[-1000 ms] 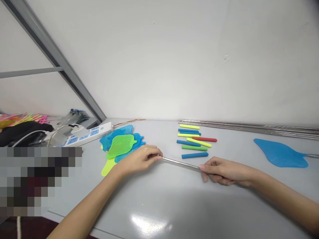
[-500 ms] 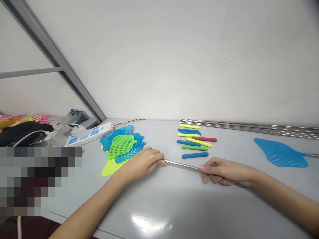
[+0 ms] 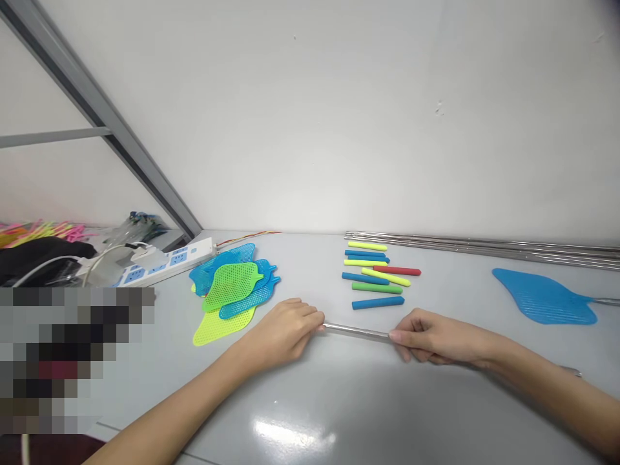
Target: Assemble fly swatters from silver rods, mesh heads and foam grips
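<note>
A thin shiny metal rod [image 3: 357, 331] spans the gap between my hands, held low over the grey tabletop. My left hand [image 3: 293, 326] is closed around its left end. Thumb and fingers of my right hand [image 3: 426, 336] pinch it farther along. A short metal tip [image 3: 572, 371] shows beyond my right forearm; whether it belongs to the same rod I cannot tell. Left of my left hand lies a pile of fly swatter heads, with a green head [image 3: 232, 284] on top of blue ones and a yellow head [image 3: 220, 326] below. Several coloured plastic handle sleeves [image 3: 378, 302] lie behind the rod.
A bundle of metal rods [image 3: 465, 247] runs along the wall at the back right. A blue swatter head [image 3: 547, 297] on a metal shaft lies at the right. At the left are a white power strip [image 3: 179, 258] with cables and a black cloth-like item [image 3: 43, 258].
Both hands have come slightly nearer to me with the rod, which is now closer to level in the view. A metal tip has appeared beyond my right forearm.
</note>
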`<action>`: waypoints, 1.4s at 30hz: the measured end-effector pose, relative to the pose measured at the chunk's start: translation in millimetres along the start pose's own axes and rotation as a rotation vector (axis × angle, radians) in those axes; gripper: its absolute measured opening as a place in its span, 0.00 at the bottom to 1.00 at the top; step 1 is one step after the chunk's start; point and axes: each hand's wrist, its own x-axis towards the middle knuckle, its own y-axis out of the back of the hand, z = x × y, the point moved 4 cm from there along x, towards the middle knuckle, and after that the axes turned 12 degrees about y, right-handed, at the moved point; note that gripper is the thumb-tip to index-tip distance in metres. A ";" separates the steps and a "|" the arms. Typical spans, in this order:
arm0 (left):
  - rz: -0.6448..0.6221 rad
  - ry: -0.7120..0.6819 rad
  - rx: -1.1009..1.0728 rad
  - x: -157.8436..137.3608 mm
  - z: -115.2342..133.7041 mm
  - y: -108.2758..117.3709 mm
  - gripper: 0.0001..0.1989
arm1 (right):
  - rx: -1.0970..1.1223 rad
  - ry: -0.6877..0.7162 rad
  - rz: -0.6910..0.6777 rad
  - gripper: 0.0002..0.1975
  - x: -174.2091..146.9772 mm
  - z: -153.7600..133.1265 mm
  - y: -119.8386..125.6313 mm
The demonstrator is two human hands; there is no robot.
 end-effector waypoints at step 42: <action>-0.068 0.025 -0.089 -2.6 18.7 -8.2 0.08 | -0.176 -0.063 0.059 0.22 -1.5 -5.2 -6.6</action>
